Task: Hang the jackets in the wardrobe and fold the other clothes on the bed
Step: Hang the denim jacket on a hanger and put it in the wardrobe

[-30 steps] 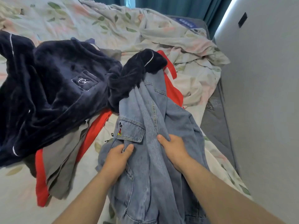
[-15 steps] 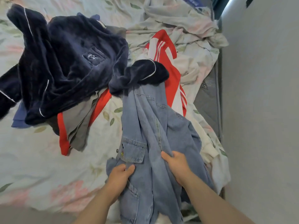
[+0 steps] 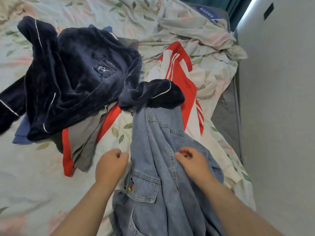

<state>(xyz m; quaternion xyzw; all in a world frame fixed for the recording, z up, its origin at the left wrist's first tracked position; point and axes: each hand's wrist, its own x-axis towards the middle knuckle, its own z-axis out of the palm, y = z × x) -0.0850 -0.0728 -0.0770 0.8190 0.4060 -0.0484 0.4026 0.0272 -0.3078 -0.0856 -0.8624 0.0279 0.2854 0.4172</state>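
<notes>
A light-blue denim jacket (image 3: 153, 167) with a cartoon mouse on its pocket lies lengthwise on the bed, running from the middle toward me. My left hand (image 3: 110, 167) has its fingers curled at the jacket's left button edge. The fingers of my right hand (image 3: 192, 162) are curled into a fold near the jacket's middle. A sleeve of the navy plush robe (image 3: 76, 79) lies over the jacket's far end. Under and behind the jacket sits a red and white striped jacket (image 3: 180, 68). A grey and red garment (image 3: 85, 138) pokes out from under the robe.
The bed carries a crumpled floral sheet (image 3: 42, 184), and the grey mattress edge (image 3: 225, 116) is bare on the right. A grey wall (image 3: 281, 116) runs close along the bed's right side. Teal curtains (image 3: 237, 5) hang at the far end.
The denim jacket has been pulled toward me, uncovering more of the red and white jacket. Both hands have shifted up the jacket, past the pocket, and their fingers have curled tighter.
</notes>
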